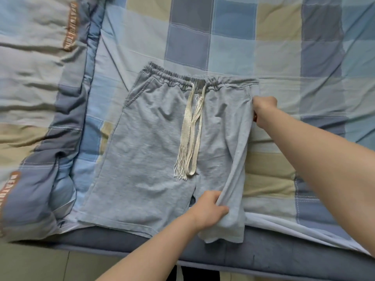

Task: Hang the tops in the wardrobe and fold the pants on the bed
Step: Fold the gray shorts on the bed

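Light grey shorts (150, 142) with an elastic waistband and a cream drawstring (190, 136) lie front-up on the checked bedsheet (263, 47), waistband away from me. My left hand (209, 209) grips the hem of the right leg near the bed's front edge. My right hand (263, 110) pinches the shorts' right side seam just below the waistband. Between the two hands the right edge of the shorts is lifted and drawn into a ridge. The hem of that leg hangs over the bed edge.
A rumpled quilt (40, 98) in blue, beige and grey, with brown lettered bands, lies bunched along the left of the bed. The grey mattress edge (284, 254) runs across the bottom, and floor tiles (50, 266) show below it.
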### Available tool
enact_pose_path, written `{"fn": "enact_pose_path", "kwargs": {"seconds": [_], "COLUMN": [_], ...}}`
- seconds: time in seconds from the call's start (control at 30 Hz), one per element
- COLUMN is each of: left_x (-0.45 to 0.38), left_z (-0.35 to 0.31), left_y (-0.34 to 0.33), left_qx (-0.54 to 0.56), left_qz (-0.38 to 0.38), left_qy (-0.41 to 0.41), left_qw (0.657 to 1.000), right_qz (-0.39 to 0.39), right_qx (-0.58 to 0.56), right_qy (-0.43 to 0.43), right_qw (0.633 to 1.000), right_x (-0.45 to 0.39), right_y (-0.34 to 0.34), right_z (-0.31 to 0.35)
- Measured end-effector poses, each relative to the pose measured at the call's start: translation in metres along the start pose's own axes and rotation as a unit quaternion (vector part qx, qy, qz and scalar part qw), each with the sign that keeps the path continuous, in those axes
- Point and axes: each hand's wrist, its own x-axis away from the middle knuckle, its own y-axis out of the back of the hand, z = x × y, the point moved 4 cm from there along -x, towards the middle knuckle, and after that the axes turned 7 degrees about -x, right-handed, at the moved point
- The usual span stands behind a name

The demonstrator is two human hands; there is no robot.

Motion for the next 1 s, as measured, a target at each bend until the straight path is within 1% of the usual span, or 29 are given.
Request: {"fn": "enact_pose_path", "kwargs": {"seconds": [0.07,0.13,0.17,0.23,0.33,0.47,0.57,0.63,0.7,0.8,0.87,0.93,1.0], "left_x": [0.015,0.032,0.04,0.056,0.078,0.098,0.107,0.11,0.113,0.119,0.124,0.129,0.132], "left_z": [0.011,0.024,0.033,0.051,0.086,0.143,0.186,0.208,0.223,0.226,0.229,0.231,0.229], "left_y": [0.016,0.033,0.045,0.067,0.112,0.171,0.205,0.219,0.227,0.231,0.236,0.241,0.249], "left_qx": [0.035,0.074,0.094,0.12,0.099,0.05,-0.01,-0.034,-0.043,-0.058,-0.083,-0.108,-0.117], "left_qz": [0.009,0.007,0.006,-0.005,-0.041,-0.127,-0.183,-0.199,-0.199,-0.198,-0.218,-0.24,-0.264], "left_qy": [-0.003,0.003,0.009,0.023,0.047,0.091,0.135,0.152,0.159,0.146,0.156,0.173,0.209], "left_qw": [0.999,0.997,0.995,0.992,0.993,0.986,0.974,0.968,0.966,0.968,0.96,0.949,0.934], "right_qz": [-0.056,-0.086,-0.089,-0.073,-0.019,0.045,0.071,0.078,0.059,0.016,0.015,0.034,0.044], "right_qx": [0.023,0.058,0.066,0.085,0.132,0.19,0.301,0.343,0.35,0.337,0.336,0.349,0.359], "right_qy": [0.072,0.142,0.164,0.201,0.24,0.27,0.283,0.27,0.261,0.294,0.318,0.329,0.343], "right_qw": [0.996,0.984,0.98,0.973,0.962,0.943,0.908,0.896,0.897,0.894,0.886,0.877,0.867], "right_x": [0.011,0.027,0.038,0.06,0.096,0.132,0.141,0.14,0.14,0.148,0.157,0.162,0.166], "right_y": [-0.008,-0.024,-0.038,-0.071,-0.131,-0.211,-0.254,-0.272,-0.283,-0.291,-0.297,-0.305,-0.313], "right_z": [0.018,0.039,0.048,0.061,0.072,0.06,0.044,0.036,0.035,0.038,0.039,0.04,0.045]}}
